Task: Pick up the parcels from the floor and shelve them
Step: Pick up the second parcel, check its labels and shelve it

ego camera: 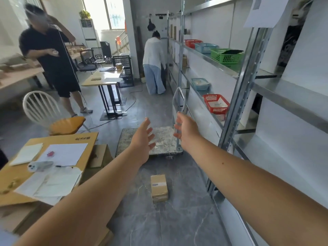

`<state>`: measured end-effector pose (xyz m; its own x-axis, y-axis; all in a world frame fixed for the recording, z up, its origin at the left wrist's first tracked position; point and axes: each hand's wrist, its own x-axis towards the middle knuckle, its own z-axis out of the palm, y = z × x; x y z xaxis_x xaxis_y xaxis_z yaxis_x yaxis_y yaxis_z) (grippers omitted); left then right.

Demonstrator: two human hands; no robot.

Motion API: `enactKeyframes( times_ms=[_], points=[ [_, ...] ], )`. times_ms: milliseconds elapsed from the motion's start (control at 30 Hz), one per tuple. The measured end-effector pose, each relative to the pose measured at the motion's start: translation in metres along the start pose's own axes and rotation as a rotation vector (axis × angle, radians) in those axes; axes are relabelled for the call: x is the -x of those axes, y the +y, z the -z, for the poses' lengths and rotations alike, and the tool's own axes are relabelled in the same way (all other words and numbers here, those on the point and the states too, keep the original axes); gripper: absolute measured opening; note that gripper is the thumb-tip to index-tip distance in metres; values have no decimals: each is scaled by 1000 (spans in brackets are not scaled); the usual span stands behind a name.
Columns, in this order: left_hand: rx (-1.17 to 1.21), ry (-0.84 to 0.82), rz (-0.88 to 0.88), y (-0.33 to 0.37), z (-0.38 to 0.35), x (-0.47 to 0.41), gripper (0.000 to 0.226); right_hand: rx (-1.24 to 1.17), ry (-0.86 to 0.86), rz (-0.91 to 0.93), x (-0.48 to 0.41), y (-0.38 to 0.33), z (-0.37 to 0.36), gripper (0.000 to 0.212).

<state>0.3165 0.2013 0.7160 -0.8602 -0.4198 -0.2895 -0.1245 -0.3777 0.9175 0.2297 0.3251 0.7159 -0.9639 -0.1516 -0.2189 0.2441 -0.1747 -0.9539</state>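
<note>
From the head camera: I stood in the aisle with both arms stretched forward, my left hand point(142, 137) and my right hand point(186, 129) both open, fingers spread and holding nothing. In the picture they hung in front of a flat trolley point(163, 139) parked against the metal shelving point(245, 80) on my right.

One parcel point(159, 188) lay on the dark stone floor point(159, 226) below and between my forearms, nearer to me than the trolley and apart from the foot of the shelving. It was a small brown cardboard box, sealed with tape, with a label on its top face. It rested flat and touched nothing else.

By its look I judged it light enough for one hand, though two would be safer. The card seemed stiff and its edges square, so it should have kept its shape under a firm squeeze. The taped bands looked smooth and might have slipped, so the bare card of the two long sides seemed the better place to take hold, fingers low near the bottom edge. What was inside could not be told, so I judged it best treated as fragile and kept level.

A table point(58, 139) with papers stood at my left, and baskets, a red one point(215, 103) among them, sat on the shelves.
</note>
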Motion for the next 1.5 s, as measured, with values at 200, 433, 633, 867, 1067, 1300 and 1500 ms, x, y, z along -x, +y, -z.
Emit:
enactKeyframes(
  times_ms=[200, 433, 633, 867, 1067, 1300, 1500],
  points=[
    [-16, 117, 40, -13, -3, -53, 57, 15, -62, -108, -52, 26, 9, 34],
    [-23, 174, 104, -53, -12, -104, 58, 72, -81, -243, -106, 65, 24, 42],
    [16, 210, 222, -93, -3, -132, 57, 86, -77, -328, -141, 96, 25, 42],
    [-11, 210, 301, -114, 27, -201, 60, 128, -41, -403, -182, 137, 2, 35],
    [-23, 175, 397, -130, 68, -269, 58, 123, 46, -485, -220, 177, -34, 11],
    [-64, 179, 521, -157, 123, -339, 58, 162, 132, -579, -263, 237, -73, 11],
    [-145, 183, 626, -200, 153, -380, 64, 173, 159, -667, -292, 286, -87, 23]
  ],
)
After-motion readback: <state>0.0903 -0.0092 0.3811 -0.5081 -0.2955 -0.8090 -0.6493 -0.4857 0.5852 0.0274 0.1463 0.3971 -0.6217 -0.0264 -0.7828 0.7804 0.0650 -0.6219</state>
